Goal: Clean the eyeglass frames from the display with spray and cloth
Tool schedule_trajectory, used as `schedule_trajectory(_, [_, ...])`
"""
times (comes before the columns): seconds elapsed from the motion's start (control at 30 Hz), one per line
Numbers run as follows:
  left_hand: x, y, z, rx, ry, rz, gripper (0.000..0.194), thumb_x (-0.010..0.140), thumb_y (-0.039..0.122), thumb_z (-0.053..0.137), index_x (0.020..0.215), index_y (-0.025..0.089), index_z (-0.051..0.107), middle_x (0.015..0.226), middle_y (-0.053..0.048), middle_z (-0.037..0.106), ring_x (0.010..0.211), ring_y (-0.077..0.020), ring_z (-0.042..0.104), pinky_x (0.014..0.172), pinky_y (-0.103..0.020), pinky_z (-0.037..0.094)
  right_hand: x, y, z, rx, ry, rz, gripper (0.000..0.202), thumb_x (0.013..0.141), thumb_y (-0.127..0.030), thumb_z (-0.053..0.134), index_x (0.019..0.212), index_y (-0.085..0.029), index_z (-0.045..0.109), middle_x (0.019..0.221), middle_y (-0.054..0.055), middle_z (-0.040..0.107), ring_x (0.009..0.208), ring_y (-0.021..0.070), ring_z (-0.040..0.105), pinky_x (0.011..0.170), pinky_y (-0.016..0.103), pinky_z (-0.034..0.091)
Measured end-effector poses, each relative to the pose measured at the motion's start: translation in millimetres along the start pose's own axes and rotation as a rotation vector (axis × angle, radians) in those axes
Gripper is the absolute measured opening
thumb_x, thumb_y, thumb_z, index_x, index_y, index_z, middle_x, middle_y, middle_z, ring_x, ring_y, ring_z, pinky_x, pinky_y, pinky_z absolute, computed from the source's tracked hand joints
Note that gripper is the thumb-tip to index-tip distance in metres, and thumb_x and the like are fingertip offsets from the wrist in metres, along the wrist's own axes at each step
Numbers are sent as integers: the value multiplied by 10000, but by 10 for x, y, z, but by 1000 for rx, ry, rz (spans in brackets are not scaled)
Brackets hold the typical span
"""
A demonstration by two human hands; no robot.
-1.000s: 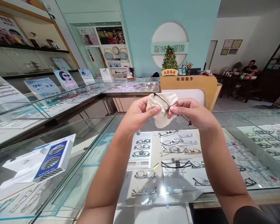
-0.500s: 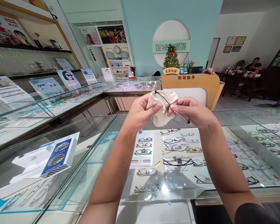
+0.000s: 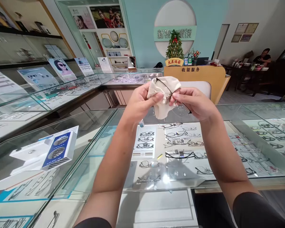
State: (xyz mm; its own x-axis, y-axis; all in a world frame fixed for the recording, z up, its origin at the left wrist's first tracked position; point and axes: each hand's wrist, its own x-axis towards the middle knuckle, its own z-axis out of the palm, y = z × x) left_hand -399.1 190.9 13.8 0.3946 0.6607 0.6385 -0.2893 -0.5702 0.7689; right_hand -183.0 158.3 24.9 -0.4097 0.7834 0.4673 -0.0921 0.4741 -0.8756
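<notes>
Above the glass counter, my left hand (image 3: 142, 103) grips a cream cloth (image 3: 165, 109) between thumb and fingers. The cloth is bunched around a pair of eyeglasses (image 3: 165, 85), whose thin dark temple crosses over it. My right hand (image 3: 194, 99) pinches the eyeglasses close to the cloth's right edge; a dark temple tip shows below its fingers. Most of the frame and the lenses are hidden by cloth and fingers.
Below my hands is a glass display counter (image 3: 130, 186) with several rows of eyeglass frames inside. An opened white and blue box (image 3: 59, 152) lies at the left. A yellow reception desk (image 3: 218, 76) stands ahead, and a person (image 3: 263, 58) sits far right.
My view has tilted down slightly, so the background sits higher. Both hands keep their hold on the cloth and eyeglasses, with the cloth's folds a little shifted.
</notes>
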Motion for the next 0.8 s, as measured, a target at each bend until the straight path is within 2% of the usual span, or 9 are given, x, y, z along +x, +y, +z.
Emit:
schedule_trajectory(0.07, [18, -59, 92, -25, 56, 44, 527, 749, 521, 950, 1100, 196, 729, 835, -50, 716, 795, -224, 747, 686, -325, 579, 20, 17, 36, 29, -3, -6, 350, 854, -538, 861, 785, -202, 792, 840, 30, 730, 749, 139, 555, 724, 311, 450])
schedule_trajectory(0.13, [41, -122, 200, -56, 135, 84, 513, 777, 533, 931, 1104, 204, 711, 799, -21, 682, 756, -195, 734, 673, -304, 568, 46, 50, 90, 44, -8, -25, 367, 853, -553, 859, 798, -199, 785, 846, 28, 731, 756, 139, 558, 728, 306, 460])
schedule_trajectory(0.27, [73, -158, 300, -138, 256, 174, 366, 925, 551, 794, 927, 205, 673, 697, 8, 616, 681, -150, 688, 625, -277, 536, 77, 100, 164, 14, -24, -65, 388, 879, -568, 833, 815, -190, 774, 852, 27, 734, 781, 139, 566, 757, 301, 479])
schedule_trajectory(0.37, [63, -91, 212, -147, 227, 171, 380, 964, 532, 754, 821, 196, 650, 680, -10, 631, 676, -159, 675, 613, -296, 535, 60, 72, 133, -20, -28, -80, 392, 896, -565, 819, 811, -186, 764, 843, 29, 728, 804, 145, 580, 767, 302, 483])
schedule_trajectory(0.47, [30, 18, 79, -87, 105, 36, 405, 894, 564, 817, 846, 184, 685, 726, -48, 674, 742, -202, 703, 623, -326, 543, 22, 9, 52, -56, 10, -62, 384, 894, -568, 817, 800, -199, 766, 841, 35, 722, 838, 165, 601, 764, 312, 485])
schedule_trajectory(0.53, [8, 73, 42, -49, 71, -33, 434, 821, 578, 879, 911, 188, 712, 779, -61, 699, 804, -229, 724, 645, -338, 554, 6, -17, 10, -68, 35, -43, 375, 889, -573, 817, 794, -213, 775, 850, 39, 722, 857, 181, 612, 765, 325, 490])
schedule_trajectory(0.67, [-4, 52, 139, -17, 130, -14, 541, 709, 575, 960, 1039, 211, 734, 841, -44, 711, 809, -222, 732, 667, -330, 554, 22, 20, 40, -41, 46, -36, 360, 874, -576, 826, 807, -223, 793, 882, 41, 735, 855, 185, 611, 782, 343, 495])
schedule_trajectory(0.8, [7, -50, 261, -23, 271, 35, 515, 804, 667, 855, 1052, 237, 716, 743, -16, 667, 710, -189, 713, 601, -304, 508, 64, 86, 191, -18, 26, -49, 399, 849, -615, 831, 799, -221, 799, 855, 30, 750, 812, 167, 603, 795, 336, 503])
